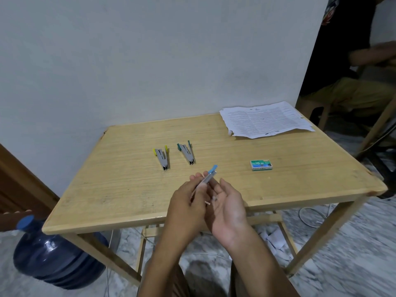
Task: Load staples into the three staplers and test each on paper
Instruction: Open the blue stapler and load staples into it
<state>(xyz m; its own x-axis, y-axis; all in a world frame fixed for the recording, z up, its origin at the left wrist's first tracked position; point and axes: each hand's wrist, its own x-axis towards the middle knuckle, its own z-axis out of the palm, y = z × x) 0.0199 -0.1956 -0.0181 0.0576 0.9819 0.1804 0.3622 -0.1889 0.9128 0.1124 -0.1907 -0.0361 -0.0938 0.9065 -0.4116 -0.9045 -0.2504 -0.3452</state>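
Just below frame centre, the left hand (pixel 187 203) is gripping the blue stapler (pixel 209 175) in curled fingers (pixel 194 178) over the surface (pixel 120 189), while the right hand (pixel 228 203) is lying palm-up, fingers spread, probably to load it.

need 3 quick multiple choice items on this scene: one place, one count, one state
1. The paper lies: A at the table's far right corner; B at its middle; C on the floor.
2. Staplers lying on the table: A one; B two; C three.
3. The right hand is: A open, palm up; B gripping a stapler; C flat on the paper.
A, it is at that corner. B, yellow stapler and teal stapler lie there, blue stapler in the left hand. A, fingers relaxed.
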